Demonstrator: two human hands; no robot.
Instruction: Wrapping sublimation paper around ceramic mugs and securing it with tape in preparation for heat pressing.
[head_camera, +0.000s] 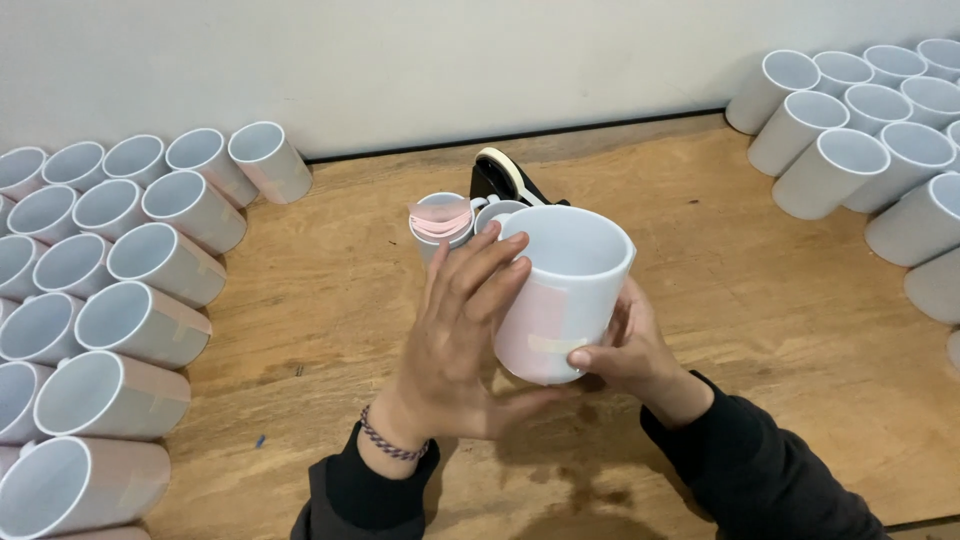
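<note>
Both my hands hold one white mug (560, 290) above the wooden table (760, 300), its mouth tilted up and away from me. A pale pink sheet is wrapped around its side, fixed with a strip of tape. My left hand (460, 330) presses its fingers on the mug's left side and rim. My right hand (630, 350) cups the mug from the right and below, thumb on the pink wrap. Just behind the mug stand two small mugs, one (440, 220) with rolled pink sheets in it, and a black tape dispenser (505, 180).
Several wrapped mugs (150, 260) lie stacked on their sides at the left of the table. Several plain white mugs (860, 130) lie stacked at the right, against the pale wall.
</note>
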